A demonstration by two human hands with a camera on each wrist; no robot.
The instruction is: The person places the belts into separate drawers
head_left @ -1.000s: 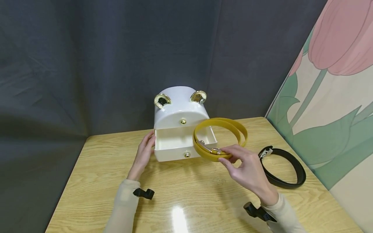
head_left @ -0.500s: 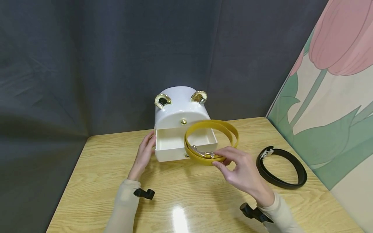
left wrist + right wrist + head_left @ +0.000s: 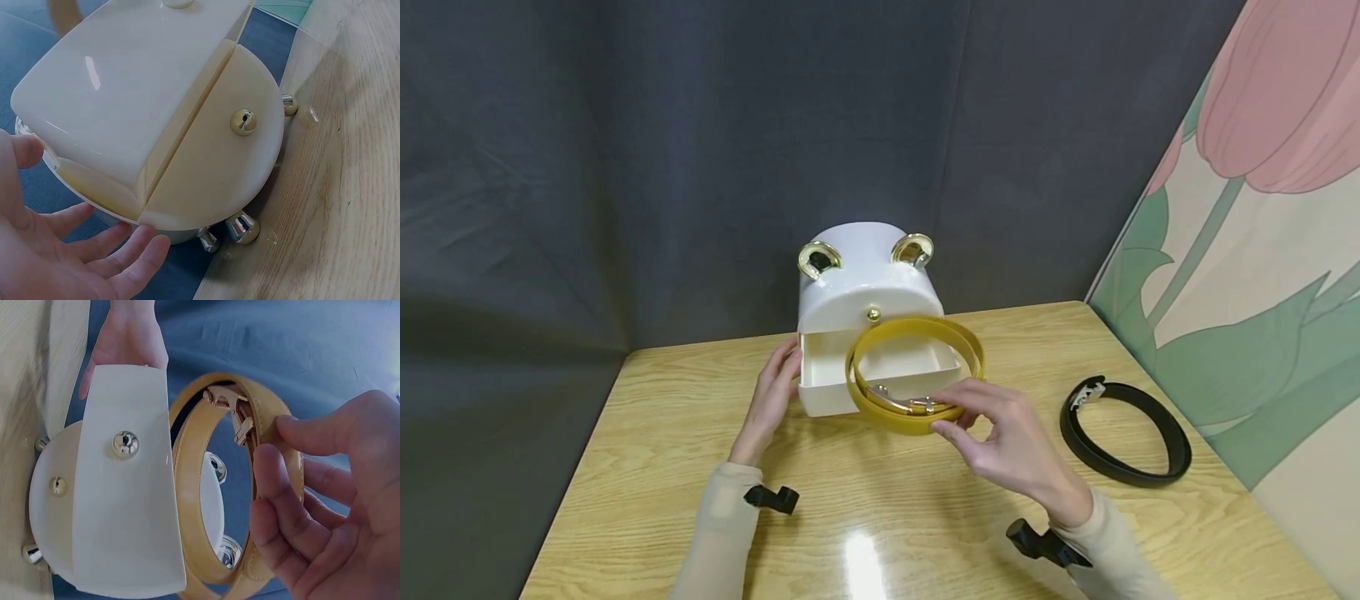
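A coiled mustard-yellow belt [image 3: 898, 423] with a metal buckle is pinched between the thumb and fingers of my right hand [image 3: 1011, 446]. It hangs over the pulled-out lower drawer [image 3: 831, 400] of a small white storage box [image 3: 865, 271] with gold-rimmed ears. The right wrist view shows the buckle [image 3: 228, 400] just beyond the fingertips, and the belt loop [image 3: 190, 506] beside the drawer's front. My left hand [image 3: 767, 406] rests by the box's left side. In the left wrist view its fingers [image 3: 134, 250] are loosely extended along the rounded edge. The inside of the drawer is partly hidden by the belt.
A coiled black belt [image 3: 1120, 468] with a silver buckle lies on the wooden table [image 3: 647, 483] at the right. A dark curtain [image 3: 737, 167] hangs behind the box, and a tulip-patterned wall [image 3: 1240, 333] borders the right side.
My right hand has carried the yellow belt leftward and slightly toward me, so it now covers more of the drawer's front. The left hand and the box have stayed almost still.
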